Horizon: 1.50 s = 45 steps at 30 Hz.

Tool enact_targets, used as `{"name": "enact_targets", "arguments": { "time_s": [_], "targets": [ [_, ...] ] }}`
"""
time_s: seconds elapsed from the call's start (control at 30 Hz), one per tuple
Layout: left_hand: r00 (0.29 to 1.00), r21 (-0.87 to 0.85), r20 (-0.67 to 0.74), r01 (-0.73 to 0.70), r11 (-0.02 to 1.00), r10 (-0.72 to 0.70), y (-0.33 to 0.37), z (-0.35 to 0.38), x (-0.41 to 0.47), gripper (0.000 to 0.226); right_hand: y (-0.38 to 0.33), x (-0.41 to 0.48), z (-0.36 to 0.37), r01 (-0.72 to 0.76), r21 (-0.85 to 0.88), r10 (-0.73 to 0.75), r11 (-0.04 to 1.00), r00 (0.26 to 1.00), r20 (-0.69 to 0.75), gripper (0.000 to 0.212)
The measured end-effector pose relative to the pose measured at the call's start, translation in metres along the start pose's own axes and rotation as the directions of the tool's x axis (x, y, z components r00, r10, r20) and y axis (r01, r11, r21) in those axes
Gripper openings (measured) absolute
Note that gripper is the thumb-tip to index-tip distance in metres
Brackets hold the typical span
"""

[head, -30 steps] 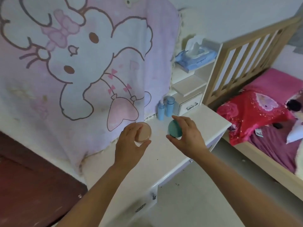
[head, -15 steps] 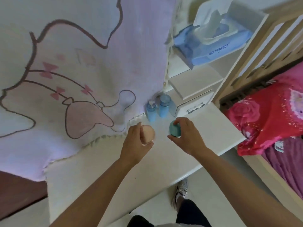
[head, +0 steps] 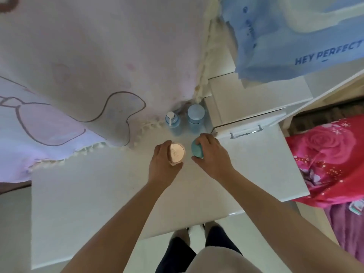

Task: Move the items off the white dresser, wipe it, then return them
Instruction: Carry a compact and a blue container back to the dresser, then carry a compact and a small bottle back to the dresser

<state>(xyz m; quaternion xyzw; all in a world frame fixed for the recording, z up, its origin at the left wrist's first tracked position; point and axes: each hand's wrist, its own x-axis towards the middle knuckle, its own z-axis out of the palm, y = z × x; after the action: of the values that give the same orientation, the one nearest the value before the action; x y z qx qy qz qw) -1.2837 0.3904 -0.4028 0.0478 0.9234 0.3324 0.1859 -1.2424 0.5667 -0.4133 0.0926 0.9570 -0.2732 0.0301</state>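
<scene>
Two blue bottles (head: 174, 123) (head: 196, 119), two round jars (head: 176, 153) (head: 197, 150).

Colour rundown: the dresser top (head: 122, 209) is plain glossy white. The jar (head: 176, 153) in the left hand (head: 162, 164) has a shiny rose-gold/peach lid, the one under the right hand (head: 213, 156) is a teal jar (head: 197, 150). Two light blue bottles (head: 185, 120) sit at the back, one with a white pump. The blanket (head: 88, 66) is pale pink with brown cartoon outlines and a cream fringe. The wipes pack (head: 295, 46) is sky blue with darker blue lettering. The bedding (head: 327, 160) is red with big pink roses.
</scene>
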Motion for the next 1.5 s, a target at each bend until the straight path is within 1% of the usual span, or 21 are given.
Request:
{"name": "enact_targets", "arguments": {
  "time_s": [0.07, 0.13, 0.23, 0.37, 0.43, 0.5, 0.57, 0.6, 0.67, 0.73, 0.8, 0.9, 1.0, 1.07, 1.13, 1.2, 1.27, 1.33, 1.4, 1.5],
  "targets": [
    [1.0, 0.009, 0.004, 0.003, 1.0, -0.003, 0.0, 0.006, 0.007, 0.08, 0.004, 0.0, 0.005, -0.011, -0.005, 0.011, 1.0, 1.0, -0.023, 0.052],
    [1.0, 0.001, 0.008, 0.011, 1.0, -0.011, -0.001, 0.013, 0.015, 0.079, 0.008, -0.002, 0.012, 0.001, -0.004, -0.001, 1.0, 1.0, -0.014, 0.051],
    [0.999, -0.058, 0.019, 0.049, 0.997, -0.048, -0.005, 0.023, 0.021, 0.078, 0.013, -0.005, 0.021, 0.003, 0.0, -0.003, 1.0, 1.0, 0.0, 0.047],
    [0.998, -0.096, 0.014, 0.054, 0.994, -0.053, -0.012, 0.032, 0.02, 0.073, 0.012, 0.001, 0.023, -0.008, 0.034, 0.007, 0.999, 1.0, 0.015, 0.042],
    [0.998, -0.044, 0.048, 0.044, 0.998, -0.042, -0.012, 0.03, 0.02, 0.079, 0.008, 0.004, 0.02, -0.017, 0.029, 0.016, 0.999, 0.999, 0.033, 0.044],
    [0.991, 0.08, 0.12, 0.048, 0.996, -0.057, -0.011, 0.023, 0.016, 0.09, 0.002, 0.003, 0.015, -0.01, -0.009, 0.01, 1.0, 0.999, 0.053, 0.047],
    [0.986, 0.19, 0.147, 0.047, 0.981, -0.076, -0.012, 0.008, 0.007, 0.091, -0.005, -0.003, 0.007, 0.007, -0.03, -0.006, 1.0, 0.999, 0.034, 0.046],
    [0.989, 0.232, 0.133, 0.03, 0.972, -0.062, -0.012, -0.001, 0.002, 0.087, -0.01, -0.007, 0.0, 0.007, -0.026, -0.007, 1.0, 1.0, 0.01, 0.043],
    [0.998, 0.309, 0.059, -0.029, 0.951, 0.012, -0.013, -0.022, -0.011, 0.072, -0.021, -0.014, -0.014, 0.027, -0.029, -0.029, 0.999, 0.997, -0.066, 0.031],
    [0.996, 0.371, -0.044, -0.054, 0.927, 0.075, -0.015, -0.046, -0.028, 0.061, -0.038, -0.019, -0.025, 0.116, -0.032, -0.12, 0.993, 0.976, -0.179, 0.019],
    [0.979, 0.406, -0.172, -0.034, 0.913, 0.113, -0.018, -0.071, -0.048, 0.055, -0.059, -0.016, -0.028, 0.24, 0.004, -0.232, 0.971, 0.94, -0.249, 0.019],
    [0.919, 0.402, -0.379, 0.052, 0.914, 0.114, -0.03, -0.107, -0.088, 0.055, -0.102, -0.01, -0.02, 0.407, 0.028, -0.389, 0.913, 0.89, -0.239, 0.021],
    [0.849, 0.304, -0.528, 0.187, 0.934, 0.002, -0.049, -0.14, -0.138, 0.058, -0.156, -0.015, -0.007, 0.555, 0.044, -0.537, 0.83, 0.819, -0.204, 0.022],
    [0.791, 0.25, -0.61, 0.257, 0.934, -0.054, -0.061, -0.165, -0.172, 0.06, -0.195, -0.025, -0.001, 0.649, 0.06, -0.632, 0.758, 0.754, -0.178, 0.029],
    [0.726, 0.225, -0.682, 0.322, 0.92, -0.088, -0.074, -0.191, -0.21, 0.061, -0.233, -0.04, 0.004, 0.717, 0.039, -0.705, 0.696, 0.693, -0.147, 0.042],
    [0.645, 0.19, -0.754, 0.395, 0.899, -0.123, -0.09, -0.22, -0.254, 0.061, -0.274, -0.06, 0.01, 0.76, 0.036, -0.753, 0.649, 0.649, -0.108, 0.053],
    [0.539, 0.151, -0.829, 0.474, 0.868, -0.15, -0.11, -0.248, -0.305, 0.061, -0.32, -0.084, 0.02, 0.803, 0.052, -0.8, 0.593, 0.596, -0.075, 0.058],
    [0.442, 0.097, -0.876, 0.553, 0.828, -0.193, -0.131, -0.269, -0.363, 0.06, -0.371, -0.117, 0.035, 0.848, 0.08, -0.848, 0.523, 0.528, -0.052, 0.061],
    [0.359, 0.039, -0.906, 0.6, 0.799, -0.225, -0.154, -0.286, -0.425, 0.06, -0.426, -0.159, 0.053, 0.881, 0.109, -0.882, 0.46, 0.467, -0.054, 0.061],
    [0.236, -0.041, -0.94, 0.64, 0.767, -0.247, -0.194, -0.3, -0.53, 0.061, -0.504, -0.245, 0.082, 0.897, 0.196, -0.907, 0.397, 0.416, -0.068, 0.06]
  ]
}}
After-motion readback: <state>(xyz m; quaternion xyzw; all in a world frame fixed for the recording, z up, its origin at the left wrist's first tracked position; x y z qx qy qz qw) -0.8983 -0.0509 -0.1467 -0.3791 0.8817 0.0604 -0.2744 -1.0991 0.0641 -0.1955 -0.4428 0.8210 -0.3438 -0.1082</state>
